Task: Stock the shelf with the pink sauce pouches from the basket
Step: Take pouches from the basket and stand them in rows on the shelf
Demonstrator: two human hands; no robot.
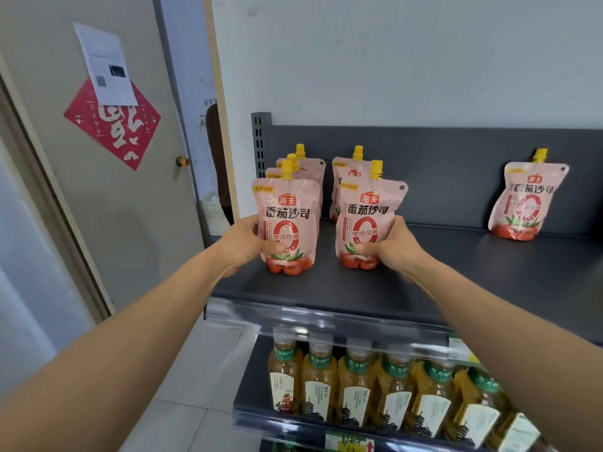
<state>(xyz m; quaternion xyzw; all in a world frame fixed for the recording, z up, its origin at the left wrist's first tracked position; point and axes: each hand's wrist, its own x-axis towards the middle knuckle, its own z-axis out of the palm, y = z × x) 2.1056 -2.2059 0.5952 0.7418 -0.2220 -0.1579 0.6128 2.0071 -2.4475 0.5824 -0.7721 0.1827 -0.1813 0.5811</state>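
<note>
The pink sauce pouches are soft film bags. They are probably floppy up top and weighty low down where the sauce settles, and the smooth skin may slip. Take each one by its lower body from the side with a light squeeze. Let it stand on its flat base; don't lift it by the yellow spout.

Your left hand (243,246) grips the first front pouch (287,223), in the row nearest the slotted upright (260,141), with the thumb across its face. Your right hand (394,246) holds the second front pouch (367,220), one row further out from that upright, in the same way. Both pouches stand upright on the shelf (456,272), well forward of the upright.

You have six pouches in all: three in the row by the upright, two in the next row, and a lone pouch (527,203) far from the upright, leaning on the back panel. The basket is not in view. On the level below the upright sit tea bottles (355,383), seven as far as you can make out.
</note>
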